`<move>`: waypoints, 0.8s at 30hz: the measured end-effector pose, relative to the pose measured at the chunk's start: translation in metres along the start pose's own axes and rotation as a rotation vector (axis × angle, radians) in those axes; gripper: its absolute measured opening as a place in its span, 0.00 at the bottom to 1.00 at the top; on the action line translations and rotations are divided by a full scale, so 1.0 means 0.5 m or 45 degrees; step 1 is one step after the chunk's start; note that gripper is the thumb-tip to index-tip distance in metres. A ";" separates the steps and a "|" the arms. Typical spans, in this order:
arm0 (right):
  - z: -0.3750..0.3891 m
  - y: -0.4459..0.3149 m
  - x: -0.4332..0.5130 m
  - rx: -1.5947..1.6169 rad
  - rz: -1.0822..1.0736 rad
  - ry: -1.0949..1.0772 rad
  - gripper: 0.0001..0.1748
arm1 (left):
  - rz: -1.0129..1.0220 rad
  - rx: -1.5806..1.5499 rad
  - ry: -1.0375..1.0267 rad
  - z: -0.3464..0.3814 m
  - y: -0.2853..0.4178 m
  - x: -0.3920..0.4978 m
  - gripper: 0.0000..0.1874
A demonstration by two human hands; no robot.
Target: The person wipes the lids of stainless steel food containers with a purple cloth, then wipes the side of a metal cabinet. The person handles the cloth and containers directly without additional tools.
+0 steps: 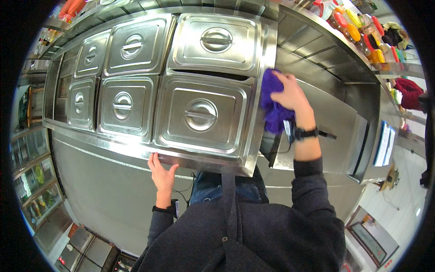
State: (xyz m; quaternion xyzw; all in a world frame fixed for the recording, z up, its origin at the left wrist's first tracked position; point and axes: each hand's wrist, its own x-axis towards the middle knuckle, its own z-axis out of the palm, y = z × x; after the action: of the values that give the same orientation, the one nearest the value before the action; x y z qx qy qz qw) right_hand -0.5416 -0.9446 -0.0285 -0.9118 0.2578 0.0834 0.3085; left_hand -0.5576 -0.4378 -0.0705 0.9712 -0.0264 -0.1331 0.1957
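Note:
My right hand (289, 90) grips a bunched purple cloth (272, 98) against the right-hand rim of a stainless steel food-pan counter (255, 142). Part of the cloth hangs down past that rim. Along the counter's front edge, the fingertips of my left hand (161, 175) rest on the metal, with the thumb spread apart. Closest to both hands is a large steel pan lid (170, 136) with a recessed handle. Behind it lies another large lid (187, 51), slightly raised, with a dark gap along its near side.
Smaller lids (114, 86) cover the pans to the left. Jars with coloured caps (353, 30) line a shelf at the upper right. A steel worktop (326, 136) extends on the right, with a clipboard (384, 144) beyond. Glass-door fridges (37, 173) stand at the left.

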 end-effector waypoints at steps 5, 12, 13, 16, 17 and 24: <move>0.125 -0.002 0.074 -0.158 0.191 0.125 0.58 | -0.025 0.013 -0.021 0.002 -0.002 -0.001 0.50; 0.148 -0.006 -0.016 -0.144 0.265 0.166 0.52 | 0.029 0.028 0.001 0.006 -0.013 0.000 0.50; 0.151 -0.010 -0.041 -0.143 0.288 0.133 0.52 | 0.009 0.009 -0.015 0.008 -0.015 0.001 0.50; 0.186 -0.024 -0.135 -0.113 0.246 0.125 0.50 | -0.011 -0.035 -0.011 0.009 -0.020 -0.001 0.50; 0.195 -0.021 -0.172 -0.093 0.237 0.091 0.50 | 0.007 0.010 -0.007 0.011 -0.022 0.000 0.50; 0.243 -0.010 -0.410 -0.044 0.034 -0.116 0.52 | 0.082 0.079 0.042 0.013 -0.026 -0.002 0.50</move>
State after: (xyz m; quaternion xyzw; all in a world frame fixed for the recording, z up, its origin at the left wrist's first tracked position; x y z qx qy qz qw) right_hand -0.7132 -0.7818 -0.0585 -0.9087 0.2542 0.1333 0.3031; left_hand -0.5602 -0.4281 -0.0810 0.9775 -0.0584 -0.1099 0.1700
